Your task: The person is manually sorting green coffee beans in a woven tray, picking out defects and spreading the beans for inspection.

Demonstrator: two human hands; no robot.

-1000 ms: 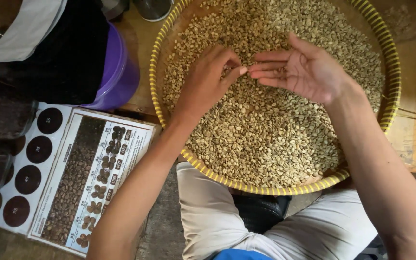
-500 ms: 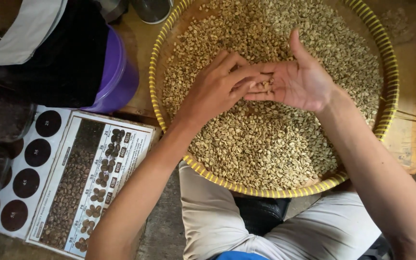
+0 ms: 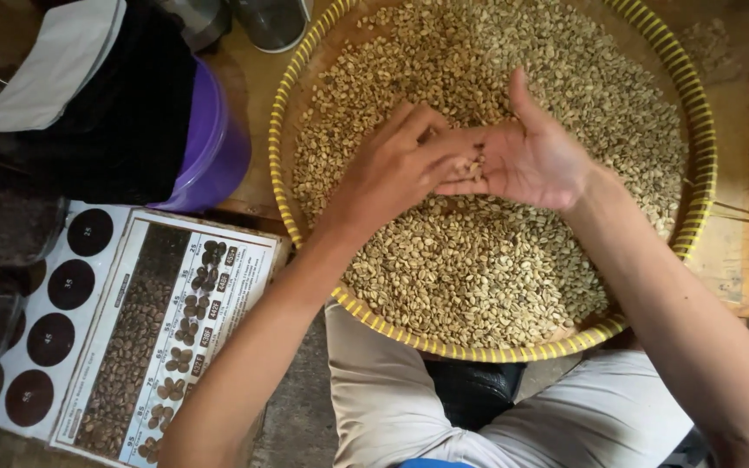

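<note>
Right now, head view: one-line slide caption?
Left hand drops pale beans into the cupped right hand over a yellow-rimmed woven tray.

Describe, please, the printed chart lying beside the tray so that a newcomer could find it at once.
Start from the big round woven tray with the yellow-striped rim, heaped with pale green beans. Look to its lower left, below the purple bucket. There a flat rectangular chart lies, showing rows of brown roasted beans. Unlike the white card of dark round discs beside it, it pictures beans.
</note>
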